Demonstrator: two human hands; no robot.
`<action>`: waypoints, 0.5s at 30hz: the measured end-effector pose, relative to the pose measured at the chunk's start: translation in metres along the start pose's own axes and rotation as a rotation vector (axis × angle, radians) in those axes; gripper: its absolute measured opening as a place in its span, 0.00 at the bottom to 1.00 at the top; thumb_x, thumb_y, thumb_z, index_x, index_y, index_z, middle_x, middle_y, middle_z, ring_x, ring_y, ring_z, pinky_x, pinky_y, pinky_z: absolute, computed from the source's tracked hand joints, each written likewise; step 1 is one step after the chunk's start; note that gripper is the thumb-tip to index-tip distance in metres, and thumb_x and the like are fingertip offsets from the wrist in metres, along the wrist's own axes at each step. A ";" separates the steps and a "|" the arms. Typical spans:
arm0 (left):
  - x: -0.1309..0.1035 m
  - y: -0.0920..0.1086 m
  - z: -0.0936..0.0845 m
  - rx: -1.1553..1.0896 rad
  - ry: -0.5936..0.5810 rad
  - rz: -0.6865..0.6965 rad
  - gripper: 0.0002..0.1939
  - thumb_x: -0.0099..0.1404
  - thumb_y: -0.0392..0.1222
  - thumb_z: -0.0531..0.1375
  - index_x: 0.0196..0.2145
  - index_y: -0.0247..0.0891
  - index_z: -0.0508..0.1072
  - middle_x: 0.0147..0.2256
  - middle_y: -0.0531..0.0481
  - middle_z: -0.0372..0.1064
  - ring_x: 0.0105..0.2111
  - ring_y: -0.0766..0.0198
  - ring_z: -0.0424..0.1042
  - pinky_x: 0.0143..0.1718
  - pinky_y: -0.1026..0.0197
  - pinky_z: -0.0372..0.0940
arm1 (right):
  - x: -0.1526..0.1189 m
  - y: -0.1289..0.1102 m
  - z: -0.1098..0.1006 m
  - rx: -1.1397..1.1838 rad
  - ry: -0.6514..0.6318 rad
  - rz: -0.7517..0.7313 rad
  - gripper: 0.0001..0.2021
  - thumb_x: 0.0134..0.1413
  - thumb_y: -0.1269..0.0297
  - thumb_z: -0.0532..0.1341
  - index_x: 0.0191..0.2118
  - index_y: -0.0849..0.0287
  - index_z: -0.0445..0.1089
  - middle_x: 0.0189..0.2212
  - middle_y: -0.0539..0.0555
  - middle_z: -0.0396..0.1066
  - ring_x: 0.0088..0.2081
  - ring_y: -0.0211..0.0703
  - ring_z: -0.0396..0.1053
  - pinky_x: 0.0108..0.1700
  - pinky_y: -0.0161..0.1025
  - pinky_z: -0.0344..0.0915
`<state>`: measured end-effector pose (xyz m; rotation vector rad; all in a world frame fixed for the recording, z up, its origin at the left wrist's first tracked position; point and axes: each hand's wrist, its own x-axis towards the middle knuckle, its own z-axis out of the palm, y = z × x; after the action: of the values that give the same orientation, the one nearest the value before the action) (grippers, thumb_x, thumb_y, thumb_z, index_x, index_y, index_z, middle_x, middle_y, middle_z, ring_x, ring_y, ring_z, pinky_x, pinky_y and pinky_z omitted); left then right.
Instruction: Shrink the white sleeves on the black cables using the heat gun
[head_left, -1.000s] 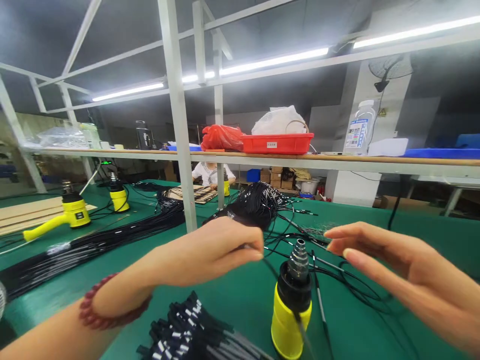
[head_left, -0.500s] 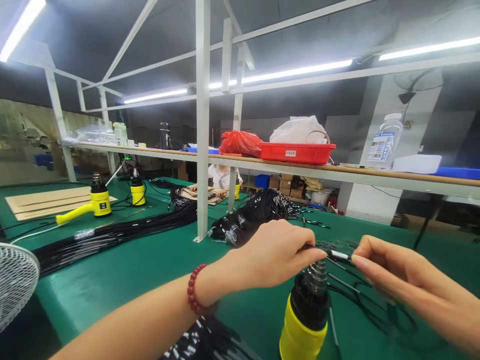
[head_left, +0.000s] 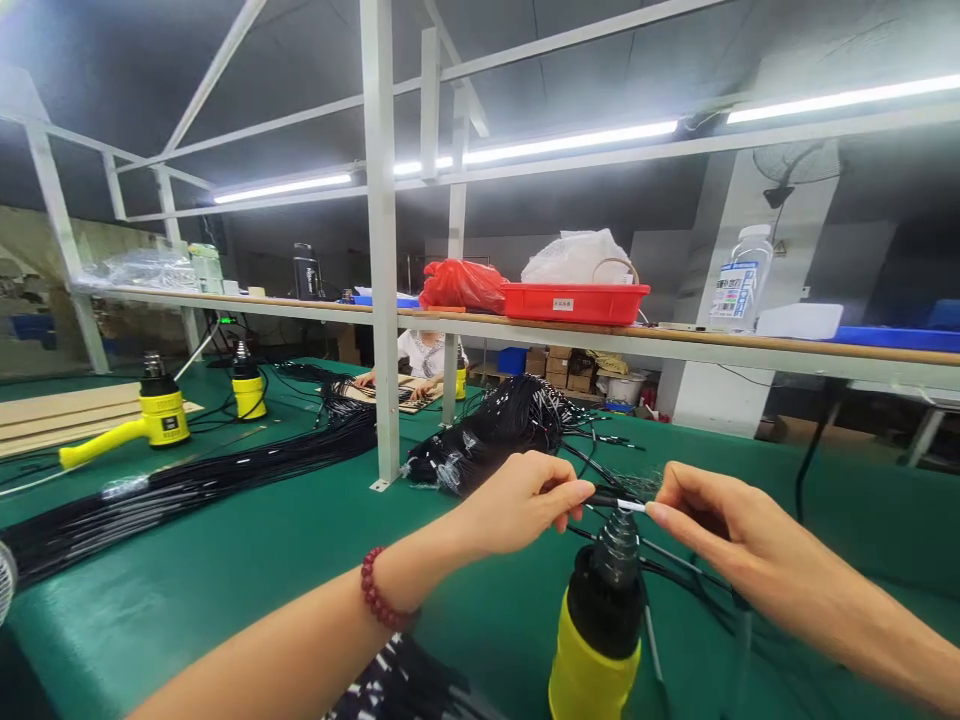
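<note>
Factory assembly workshop; green workbench, black cable bundles, yellow heat guns, strip lights

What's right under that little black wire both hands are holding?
Below the wire, pinched between the left hand and right hand, stands a yellow heat gun, nozzle pointing up. The green table beneath its base is out of view.

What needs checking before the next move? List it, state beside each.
1. Left hand pinches the wire: ok.
2. Right hand pinches the wire's other side: ok.
3. Wire sits right above the heat gun nozzle: ok.
4. Fingertips clear of the nozzle: cannot tell, they look close.
5. Heat gun stands upright on the table: ok.
6. Heat gun switched on: cannot tell.
</note>
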<state>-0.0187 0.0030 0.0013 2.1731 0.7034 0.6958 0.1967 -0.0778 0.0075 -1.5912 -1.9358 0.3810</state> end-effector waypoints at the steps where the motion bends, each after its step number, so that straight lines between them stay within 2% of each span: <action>1: 0.001 -0.001 0.000 -0.008 0.008 -0.010 0.19 0.70 0.51 0.53 0.26 0.36 0.69 0.24 0.53 0.66 0.25 0.67 0.64 0.26 0.66 0.56 | 0.000 -0.001 0.000 -0.017 0.009 0.003 0.19 0.61 0.46 0.49 0.27 0.54 0.58 0.22 0.45 0.56 0.25 0.40 0.50 0.26 0.36 0.49; 15: 0.009 -0.005 0.006 -0.060 0.095 -0.036 0.12 0.66 0.47 0.59 0.30 0.35 0.70 0.24 0.54 0.67 0.24 0.68 0.61 0.23 0.66 0.53 | 0.005 -0.001 0.000 -0.064 0.030 0.019 0.18 0.58 0.47 0.49 0.26 0.54 0.59 0.21 0.46 0.57 0.24 0.40 0.51 0.25 0.36 0.49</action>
<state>-0.0101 0.0091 -0.0039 2.0785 0.7593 0.7961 0.1950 -0.0730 0.0097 -1.6475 -1.9291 0.3044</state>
